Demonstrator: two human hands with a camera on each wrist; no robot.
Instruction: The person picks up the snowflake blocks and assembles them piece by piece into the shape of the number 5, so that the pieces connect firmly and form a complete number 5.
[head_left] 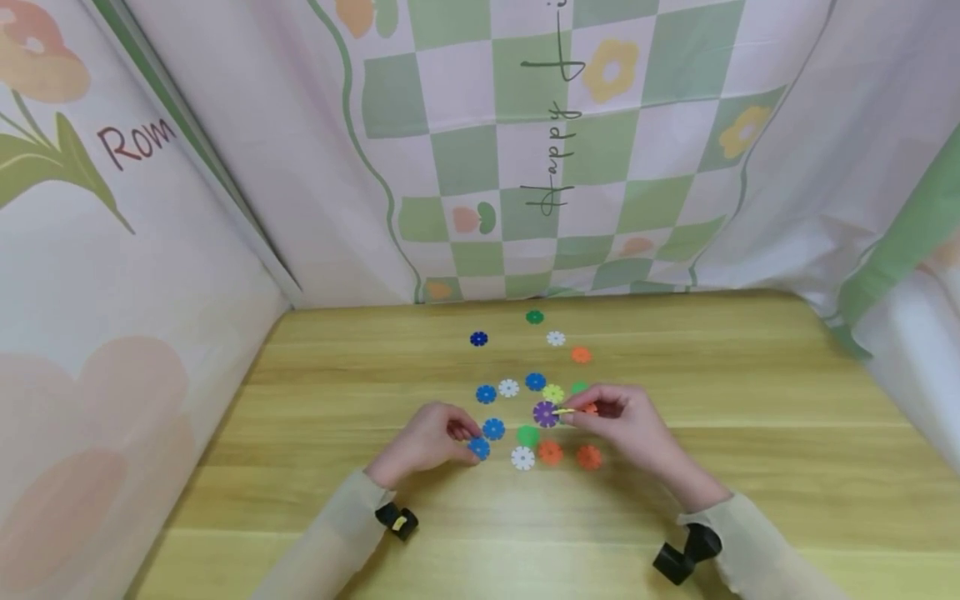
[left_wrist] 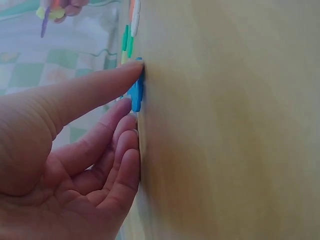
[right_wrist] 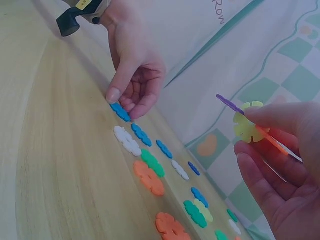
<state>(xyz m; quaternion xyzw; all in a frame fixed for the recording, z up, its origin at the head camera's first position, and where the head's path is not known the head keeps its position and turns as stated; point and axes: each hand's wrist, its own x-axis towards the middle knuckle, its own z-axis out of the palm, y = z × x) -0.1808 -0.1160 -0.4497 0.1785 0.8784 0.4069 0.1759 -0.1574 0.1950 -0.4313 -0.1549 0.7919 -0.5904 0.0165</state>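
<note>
My left hand [head_left: 429,437] pinches a blue notched plastic disc [head_left: 478,448] at table level, thumb on one edge and fingertips at the other. A second blue disc [head_left: 492,429] lies just beyond it. Raised above the table, my right hand [head_left: 630,425] grips a small joined piece between thumb and fingers. That piece shows best in the right wrist view: a yellow disc [right_wrist: 245,131] with a purple disc [right_wrist: 229,103] slotted on one side and an orange disc [right_wrist: 271,140] on the other. The right fingers partly cover the orange one.
Several loose discs lie flat on the wooden table [head_left: 337,367], among them a white one [head_left: 522,457], a green one [head_left: 527,436] and an orange one [head_left: 588,457]. Farther back are a dark blue disc [head_left: 478,338] and a dark green disc [head_left: 534,317]. A checkered curtain [head_left: 525,167] hangs behind the table.
</note>
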